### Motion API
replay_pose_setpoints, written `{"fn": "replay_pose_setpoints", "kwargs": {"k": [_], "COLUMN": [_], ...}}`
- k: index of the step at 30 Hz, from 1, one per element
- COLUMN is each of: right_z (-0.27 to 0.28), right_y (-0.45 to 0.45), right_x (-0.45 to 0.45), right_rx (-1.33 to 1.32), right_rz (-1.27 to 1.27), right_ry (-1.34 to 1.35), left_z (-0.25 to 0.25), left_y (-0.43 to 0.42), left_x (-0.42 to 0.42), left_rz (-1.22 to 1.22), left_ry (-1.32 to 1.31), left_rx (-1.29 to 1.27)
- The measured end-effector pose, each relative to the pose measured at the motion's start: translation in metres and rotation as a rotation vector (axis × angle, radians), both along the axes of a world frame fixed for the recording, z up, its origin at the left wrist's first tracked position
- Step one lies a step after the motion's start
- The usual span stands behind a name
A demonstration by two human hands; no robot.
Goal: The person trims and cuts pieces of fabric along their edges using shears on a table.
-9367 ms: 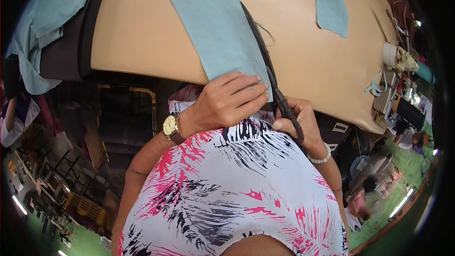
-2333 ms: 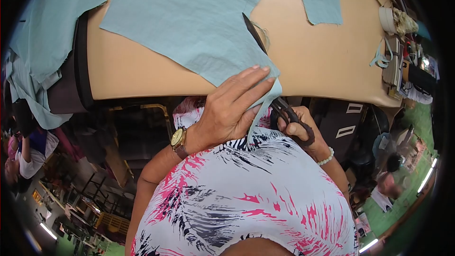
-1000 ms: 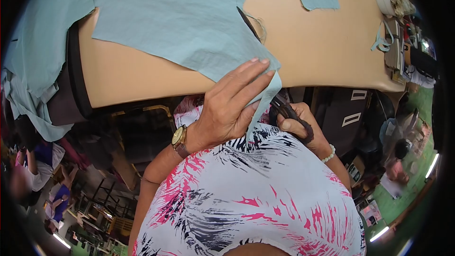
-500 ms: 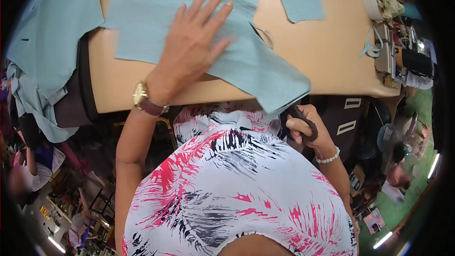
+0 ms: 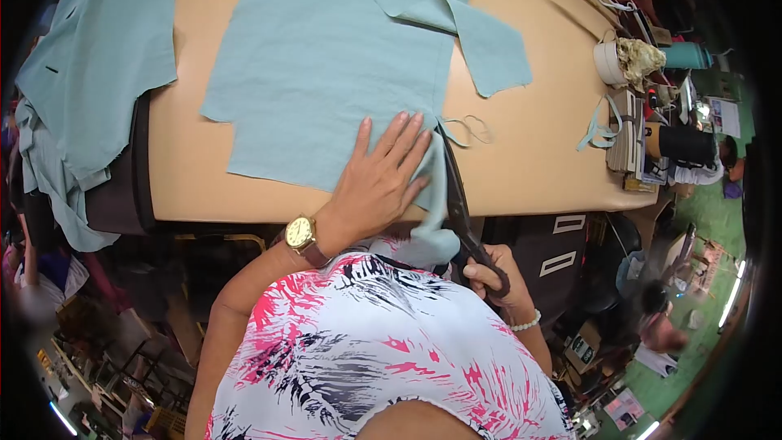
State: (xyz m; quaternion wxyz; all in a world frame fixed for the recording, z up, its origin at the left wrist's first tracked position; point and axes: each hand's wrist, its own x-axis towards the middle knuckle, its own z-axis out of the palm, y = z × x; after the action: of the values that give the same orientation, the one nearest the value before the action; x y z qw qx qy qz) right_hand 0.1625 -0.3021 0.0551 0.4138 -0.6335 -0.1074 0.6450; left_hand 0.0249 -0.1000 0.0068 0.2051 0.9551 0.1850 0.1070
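My left hand (image 5: 376,178) lies flat with fingers stretched on the light blue fabric (image 5: 318,57), close to its right edge. In my right hand (image 5: 498,277) are dark scissors (image 5: 458,204), fingers wrapped round the handle loop. The blades reach up over the table's front edge, their tip at the fabric's right edge beside my left fingertips. A narrow flap of the fabric hangs folded between my left hand and the blades. Just right of the tip lies a thin fabric strip (image 5: 468,132). A folded part of fabric (image 5: 493,49) spreads to the upper right.
The tan table (image 5: 538,155) has more blue fabric (image 5: 106,49) draped over its left end. At the right stand a white container (image 5: 607,63), a teal bottle (image 5: 686,55) and a stack of books (image 5: 626,134) with a blue strip (image 5: 599,126). Drawers (image 5: 538,236) sit below.
The fabric now lies flatter and its hanging corner at the right is narrower. My left hand has moved down and right on it. The scissor blades, hidden by cloth before, now show at the edge.
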Motion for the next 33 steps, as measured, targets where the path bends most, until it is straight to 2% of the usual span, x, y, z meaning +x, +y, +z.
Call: {"fn": "replay_pose_setpoints", "kwargs": {"k": [6,9,15,18,21,23,25,27,29,30,33], "right_z": [-0.002,-0.004,-0.008,-0.007,-0.010,-0.010,-0.012,-0.013,-0.014,-0.014,-0.018], "right_y": [-0.001,0.000,0.003,0.005,0.003,0.002,0.001,0.000,0.000,0.000,-0.001], "right_x": [0.004,0.009,0.011,0.010,0.008,0.007,0.005,0.003,0.001,0.000,-0.001], "right_rx": [0.036,0.074,0.086,0.088,0.102,0.092,0.096,0.110,0.131,0.138,0.142], "right_rz": [-0.005,-0.027,-0.026,-0.062,-0.093,-0.094,-0.095,-0.092,-0.086,-0.082,-0.092], "right_ry": [0.081,0.133,0.166,0.226,0.265,0.257,0.250,0.239,0.249,0.254,0.289], "left_z": [0.007,0.007,0.008,0.029,0.032,0.048,0.046,0.034,0.014,0.022,0.048], "left_y": [0.002,0.002,-0.005,0.000,0.039,0.073,0.105,0.129,0.153,0.155,0.165], "left_x": [-0.004,-0.008,-0.008,-0.008,0.003,0.027,0.058,0.089,0.116,0.123,0.143], "left_rz": [-0.034,-0.075,-0.030,-0.046,0.038,0.158,0.204,0.163,0.120,0.100,0.046], "left_ry": [0.015,0.103,0.040,-0.028,-0.228,-0.152,-0.105,-0.125,-0.116,-0.111,0.075], "left_rx": [-0.002,0.161,0.147,-0.027,-0.154,-0.044,-0.040,0.004,-0.057,-0.090,-0.492]}}
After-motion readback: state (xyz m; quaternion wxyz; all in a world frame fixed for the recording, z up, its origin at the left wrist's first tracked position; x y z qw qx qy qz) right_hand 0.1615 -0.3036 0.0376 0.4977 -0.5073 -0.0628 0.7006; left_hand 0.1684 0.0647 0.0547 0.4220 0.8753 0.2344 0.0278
